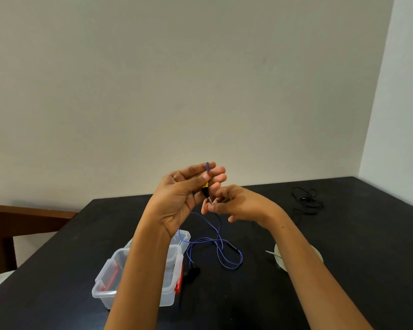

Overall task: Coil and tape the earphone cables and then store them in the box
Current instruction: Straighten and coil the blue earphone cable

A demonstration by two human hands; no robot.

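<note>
My left hand (186, 189) is raised above the table and pinches the yellow-and-black plug end (205, 189) of a blue earphone cable (218, 244); a short blue loop sticks up past its fingertips. My right hand (236, 203) is beside it, its fingers closed on the cable just under the metal plug tip. The remaining blue cable hangs down and lies in loose loops on the black table (343, 234). A clear plastic box (105, 282) with red clips stands open under my left forearm, something red inside. A black earphone cable (306, 198) lies tangled at the far right.
A roll of tape (278, 258) lies partly hidden behind my right forearm, a loose end sticking out to the left. The box lid (183, 235) rests behind the box. A wooden chair (22, 222) stands at the table's left. A bare wall rises behind.
</note>
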